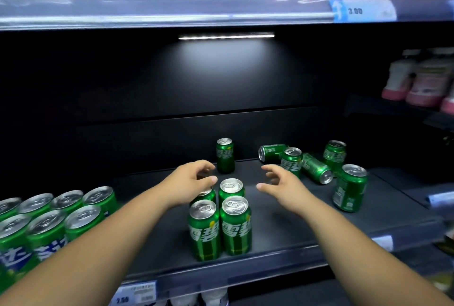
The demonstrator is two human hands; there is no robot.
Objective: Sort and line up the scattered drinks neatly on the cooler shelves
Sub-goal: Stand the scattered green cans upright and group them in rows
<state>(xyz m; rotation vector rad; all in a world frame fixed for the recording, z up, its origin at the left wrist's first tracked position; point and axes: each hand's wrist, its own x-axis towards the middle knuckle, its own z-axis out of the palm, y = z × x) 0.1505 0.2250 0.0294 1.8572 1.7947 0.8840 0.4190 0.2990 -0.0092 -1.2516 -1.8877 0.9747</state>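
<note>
Cans: green soda cans with silver tops, white characters on the sides; all on the dark cooler shelf (282, 227) that both hands reach over
Lined-up block: four upright cans (219, 222) set two by two just below and between the hands, close to the shelf's front edge; the far-left one is partly hidden under the left hand
Left hand (194, 181): fingers curled, hanging over the block's far-left can, thumb at its top; whether it touches I cannot tell; it grips nothing
Right hand (280, 181): fingers spread and bent, holding nothing, above bare shelf, just beside the block
Lone can (225, 155): upright, just beyond the left hand's fingertips
Scattered group (317, 160): beyond and to the right of the right hand; two cans lie on their sides, three stand, out of line
Left pack (56, 217): more green cans in rows, outward of the left forearm
Progress: by my reading, a start only; one small block is squared; the lone can and the scattered group remain, the fallen ones needing to be stood up first
</note>
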